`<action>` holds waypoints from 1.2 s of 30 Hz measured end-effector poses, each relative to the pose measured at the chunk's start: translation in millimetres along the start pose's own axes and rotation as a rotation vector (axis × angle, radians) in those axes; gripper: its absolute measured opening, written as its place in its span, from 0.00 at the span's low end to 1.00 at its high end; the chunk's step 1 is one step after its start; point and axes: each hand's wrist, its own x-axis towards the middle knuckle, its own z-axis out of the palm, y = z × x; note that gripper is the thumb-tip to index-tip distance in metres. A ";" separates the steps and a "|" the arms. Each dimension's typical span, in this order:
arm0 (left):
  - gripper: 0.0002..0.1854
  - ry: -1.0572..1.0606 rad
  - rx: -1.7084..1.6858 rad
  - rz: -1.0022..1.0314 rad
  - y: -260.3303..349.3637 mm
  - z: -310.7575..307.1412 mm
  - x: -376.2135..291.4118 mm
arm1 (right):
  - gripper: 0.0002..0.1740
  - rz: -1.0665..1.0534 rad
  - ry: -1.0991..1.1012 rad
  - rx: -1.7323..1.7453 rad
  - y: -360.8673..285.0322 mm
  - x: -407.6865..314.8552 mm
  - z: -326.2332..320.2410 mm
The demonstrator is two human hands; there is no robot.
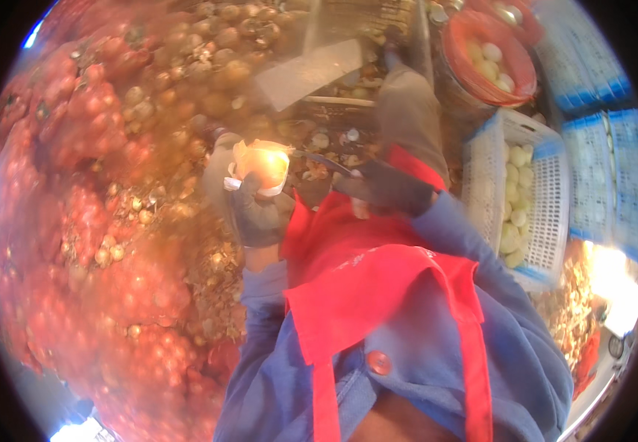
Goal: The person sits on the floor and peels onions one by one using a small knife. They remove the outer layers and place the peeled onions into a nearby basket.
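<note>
In my gloved left hand (258,212) I hold an onion (266,164) with its yellow skin partly loose, the thumb lying against its near side. White material, possibly tape or peel, shows at the onion's lower edge. My right hand (388,187), in a dark glove, grips a knife (327,162) whose blade points left toward the onion. Whether the blade tip touches the onion is hard to tell. Both hands are above the lap, over a red apron (357,265). Below them, skins and loose onions (319,141) lie on the ground.
Red mesh sacks of onions (92,110) are heaped along the left. A white plastic crate (537,204) of peeled onions stands to the right. Beyond it are blue-and-white stacked crates (609,171). A red-lined bucket (490,61) holds peeled onions. A pale flat board (313,72) lies ahead.
</note>
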 end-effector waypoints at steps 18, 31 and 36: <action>0.27 -0.165 -0.084 -0.203 10.3 18.5 -18.0 | 0.19 -0.348 0.280 -0.376 5.3 34.1 -19.5; 0.29 -0.178 0.116 -0.211 7.2 42.3 -33.0 | 0.18 -0.339 0.229 -0.449 10.4 12.8 -38.5; 0.36 -0.153 0.254 -0.148 -17.5 32.8 -35.4 | 0.18 -0.334 0.190 -0.499 2.9 9.9 -28.0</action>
